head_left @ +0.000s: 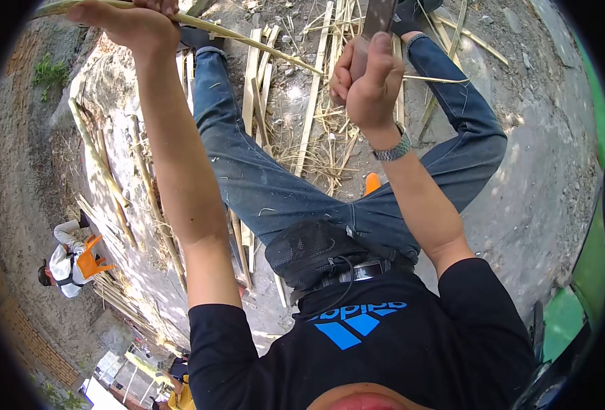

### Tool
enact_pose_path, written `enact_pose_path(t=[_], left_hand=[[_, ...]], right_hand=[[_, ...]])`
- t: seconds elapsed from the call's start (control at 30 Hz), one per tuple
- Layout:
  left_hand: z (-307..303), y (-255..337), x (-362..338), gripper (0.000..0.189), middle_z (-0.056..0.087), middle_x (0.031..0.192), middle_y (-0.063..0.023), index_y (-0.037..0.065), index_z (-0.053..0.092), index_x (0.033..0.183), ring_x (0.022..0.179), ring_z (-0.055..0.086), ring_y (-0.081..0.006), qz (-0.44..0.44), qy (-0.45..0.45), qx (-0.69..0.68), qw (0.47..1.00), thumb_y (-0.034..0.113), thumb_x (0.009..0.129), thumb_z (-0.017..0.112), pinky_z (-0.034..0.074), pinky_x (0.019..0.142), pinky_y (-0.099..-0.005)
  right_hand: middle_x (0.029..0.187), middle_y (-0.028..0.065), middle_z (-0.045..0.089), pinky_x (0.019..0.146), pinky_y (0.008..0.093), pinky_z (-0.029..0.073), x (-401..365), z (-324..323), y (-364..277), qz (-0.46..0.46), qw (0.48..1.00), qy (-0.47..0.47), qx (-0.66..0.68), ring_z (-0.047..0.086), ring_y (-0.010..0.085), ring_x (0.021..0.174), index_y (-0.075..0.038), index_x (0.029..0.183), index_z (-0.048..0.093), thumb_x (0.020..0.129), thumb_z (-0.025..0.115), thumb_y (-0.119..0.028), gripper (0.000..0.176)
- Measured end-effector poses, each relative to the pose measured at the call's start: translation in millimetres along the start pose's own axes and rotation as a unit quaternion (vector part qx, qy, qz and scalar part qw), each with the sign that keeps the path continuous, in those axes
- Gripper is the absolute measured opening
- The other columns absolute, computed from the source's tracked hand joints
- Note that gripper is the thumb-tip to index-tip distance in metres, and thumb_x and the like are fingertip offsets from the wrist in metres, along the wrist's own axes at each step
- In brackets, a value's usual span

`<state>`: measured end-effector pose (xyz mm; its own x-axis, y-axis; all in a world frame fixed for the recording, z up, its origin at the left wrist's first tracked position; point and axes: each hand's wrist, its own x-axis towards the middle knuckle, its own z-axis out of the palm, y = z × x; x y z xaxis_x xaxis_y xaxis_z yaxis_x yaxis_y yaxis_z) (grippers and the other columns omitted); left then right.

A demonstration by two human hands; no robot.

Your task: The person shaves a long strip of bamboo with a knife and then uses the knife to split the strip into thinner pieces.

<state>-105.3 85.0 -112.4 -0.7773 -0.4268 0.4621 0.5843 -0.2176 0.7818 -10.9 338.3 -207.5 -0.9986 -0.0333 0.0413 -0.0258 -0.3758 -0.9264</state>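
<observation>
Head view, bamboo strip: the bamboo strip (234, 37) is being held out slantwise above the ground, its far end showing near the right hand (371, 85).
Left grip: the left hand (138, 31) is being cut partly by the top edge; fingers are being curled round the strip, closed on it as far as is being shown.
Right grip: the knife (379, 17) is being clasped in a closed fist, thumb being laid along it; its tip is being cropped out.
Knife risk: a slip is being judged the main danger; the right shin (446, 89) and shoe (408, 17) are being left near the blade side, so a glancing stroke could reach them.
Strip risk: the far end is being left without visible hand support; whip or twist could be caused by a knock.
Snag risk: loose strips (313, 109) are being strewn between the feet; the far end could be caught there.
Left room: space is being narrowed by poles (155, 188); a person in white (73, 256) is being seen well apart.
Right room: bare ground (531, 198) is being left beyond the right knee.
</observation>
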Motion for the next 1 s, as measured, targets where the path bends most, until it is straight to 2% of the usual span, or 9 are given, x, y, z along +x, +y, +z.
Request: enact_pose_path(t=[0.07, 0.13, 0.23, 0.47, 0.53, 0.63, 0.7, 0.93, 1.0], left_hand=[[4.8, -3.4, 11.7, 0.089, 0.022, 0.05, 0.0008, 0.015, 0.023, 0.059, 0.04, 0.023, -0.0129, -0.043, -0.058, 0.128, 0.989, 0.103, 0.067, 0.011, 0.023, 0.038, -0.0265], [34.6, 2.5, -6.0, 0.088, 0.022, 0.048, 0.0013, 0.017, 0.024, 0.058, 0.038, 0.02, -0.0112, 0.018, -0.098, 0.168, 0.981, 0.104, 0.066, 0.014, 0.02, 0.036, -0.0269], [22.9, -11.6, -9.8, 0.085, 0.023, 0.047, 0.0006, 0.017, 0.022, 0.058, 0.038, 0.022, -0.0113, -0.005, -0.107, 0.135, 0.985, 0.1, 0.074, 0.018, 0.02, 0.035, -0.0266], [41.5, -15.2, -5.0, 0.087, 0.022, 0.05, 0.0007, 0.016, 0.021, 0.059, 0.042, 0.022, -0.0129, 0.027, -0.056, 0.219, 0.974, 0.101, 0.07, 0.01, 0.021, 0.04, -0.0268], [25.3, -24.5, 10.5, 0.086, 0.023, 0.05, 0.0005, 0.016, 0.021, 0.06, 0.042, 0.022, -0.0127, -0.033, -0.052, 0.162, 0.985, 0.1, 0.072, 0.011, 0.021, 0.039, -0.0274], [42.9, -39.5, -7.2, 0.077, 0.026, 0.051, 0.0017, 0.016, 0.02, 0.062, 0.04, 0.025, -0.0103, 0.002, -0.138, 0.18, 0.974, 0.09, 0.085, 0.029, 0.025, 0.035, -0.0271], [47.5, -36.6, -23.1, 0.075, 0.026, 0.052, 0.0023, 0.017, 0.02, 0.064, 0.04, 0.025, -0.0079, 0.011, -0.082, 0.132, 0.988, 0.088, 0.086, 0.034, 0.024, 0.034, -0.0258], [91.3, 29.7, -14.4, 0.076, 0.027, 0.051, 0.0014, 0.017, 0.021, 0.061, 0.038, 0.025, -0.0093, 0.071, -0.088, 0.13, 0.985, 0.088, 0.087, 0.027, 0.023, 0.034, -0.0253], [98.4, 67.5, -16.4, 0.082, 0.025, 0.05, 0.0012, 0.017, 0.023, 0.059, 0.04, 0.021, -0.0106, 0.068, -0.063, 0.204, 0.975, 0.096, 0.079, 0.016, 0.018, 0.037, -0.0253]], right_hand=[[0.052, 0.0035, 0.044, 0.042, 0.0342, 0.037, -30.1, -25.8, 111.7, -0.025, 0.984, 0.007, -0.176, 0.043, 0.0146, 0.039, -0.005, 0.06, 0.047, 0.102, 0.043, -0.062, 0.071], [0.05, 0.0038, 0.046, 0.046, 0.0364, 0.039, -61.5, -67.0, 179.6, 0.131, 0.903, -0.058, -0.404, 0.044, 0.0168, 0.04, -0.007, 0.057, 0.051, 0.101, 0.043, -0.062, 0.071], [0.045, 0.0011, 0.046, 0.045, 0.0322, 0.037, -22.9, -59.2, 127.5, 0.304, 0.914, -0.021, -0.269, 0.046, 0.0157, 0.04, -0.008, 0.054, 0.051, 0.1, 0.043, -0.062, 0.071], [0.05, 0.0008, 0.046, 0.047, 0.0322, 0.035, 39.9, -7.6, -19.5, -0.123, 0.988, 0.011, -0.095, 0.046, 0.0108, 0.048, -0.006, 0.059, 0.049, 0.102, 0.045, -0.06, 0.068], [0.051, 0.0007, 0.045, 0.047, 0.0334, 0.035, 10.3, -8.1, 23.0, -0.042, 0.997, 0.04, -0.047, 0.044, 0.0121, 0.047, -0.008, 0.057, 0.046, 0.102, 0.042, -0.062, 0.07], [0.049, 0.0015, 0.042, 0.047, 0.0372, 0.034, -46.0, -95.8, 192.4, 0.197, 0.891, -0.094, -0.398, 0.04, 0.0176, 0.045, -0.012, 0.055, 0.044, 0.101, 0.033, -0.069, 0.074], [0.047, 0.0028, 0.043, 0.049, 0.0397, 0.036, -51.2, -95.0, 178.8, 0.209, 0.9, -0.05, -0.38, 0.041, 0.0197, 0.043, -0.01, 0.055, 0.048, 0.1, 0.039, -0.068, 0.074], [0.053, -0.0045, 0.041, 0.039, 0.0282, 0.036, -41.6, -87.8, 95.8, 0.418, 0.907, -0.029, -0.053, 0.037, 0.0119, 0.038, -0.007, 0.07, 0.05, 0.098, 0.048, -0.064, 0.063], [0.055, -0.0064, 0.038, 0.039, 0.0281, 0.037, -44.3, -90.1, 69.6, 0.509, 0.835, -0.115, 0.175, 0.037, 0.0109, 0.038, -0.007, 0.077, 0.052, 0.098, 0.052, -0.059, 0.056]])
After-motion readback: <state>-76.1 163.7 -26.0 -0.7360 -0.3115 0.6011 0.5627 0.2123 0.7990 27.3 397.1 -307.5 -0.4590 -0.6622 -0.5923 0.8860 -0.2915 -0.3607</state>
